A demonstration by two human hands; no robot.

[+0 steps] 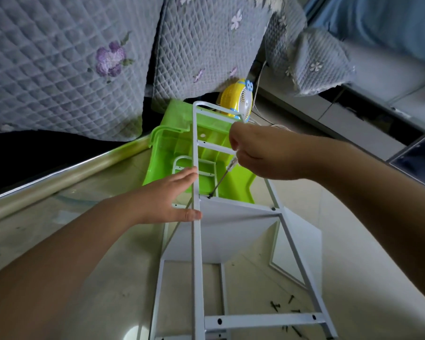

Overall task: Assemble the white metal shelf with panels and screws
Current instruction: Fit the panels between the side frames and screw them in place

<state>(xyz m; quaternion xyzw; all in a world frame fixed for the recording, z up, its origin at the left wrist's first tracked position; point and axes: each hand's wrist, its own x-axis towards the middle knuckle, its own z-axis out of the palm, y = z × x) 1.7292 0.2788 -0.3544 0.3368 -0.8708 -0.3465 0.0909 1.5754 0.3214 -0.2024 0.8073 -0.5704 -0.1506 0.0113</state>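
The white metal shelf frame (197, 253) stands upright in front of me, a ladder-like side facing the camera. A white panel (231, 227) sits between its two sides. My left hand (172, 197) lies with straight fingers against the frame's left upright, thumb touching the post. My right hand (258, 155) grips a screwdriver (222, 179) whose tip rests on a black screw (209, 197) at the panel's upper left corner. Loose black screws (284, 306) lie on the floor inside the frame's foot.
A green plastic stool (174, 153) stands behind the frame, with a yellow mini fan (238, 99) and its cord beyond it. A quilted grey sofa cover (71, 65) hangs at the back. A glass table edge (59, 177) runs along the left. Another white panel (302, 244) leans at the right.
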